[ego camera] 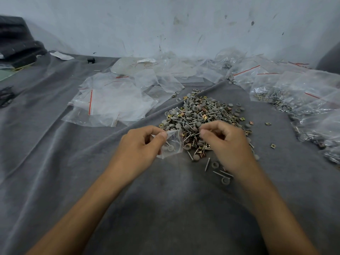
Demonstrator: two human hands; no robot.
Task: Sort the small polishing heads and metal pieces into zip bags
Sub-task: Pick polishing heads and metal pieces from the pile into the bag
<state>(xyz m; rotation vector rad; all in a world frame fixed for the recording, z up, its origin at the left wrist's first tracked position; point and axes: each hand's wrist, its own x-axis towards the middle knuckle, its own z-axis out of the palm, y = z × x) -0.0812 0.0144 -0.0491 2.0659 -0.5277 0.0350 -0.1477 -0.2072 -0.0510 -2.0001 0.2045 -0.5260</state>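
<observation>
Pinching a small zip bag point(172, 144), left hand point(139, 146) sits at the pile's point(202, 115) 7 o'clock, right hand point(227, 142) presses fingertips together, can't tell on what.

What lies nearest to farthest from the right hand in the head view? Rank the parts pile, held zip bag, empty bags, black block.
1. parts pile, under fingers of the right hand.
2. held zip bag, just left, in the left hand.
3. empty bags, farther left and back.
4. black block, far back-left by the wall.

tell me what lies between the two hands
Head view: the small zip bag the left hand pinches, then the near edge of the pile of grey heads and pins, up to the right hand.
</observation>
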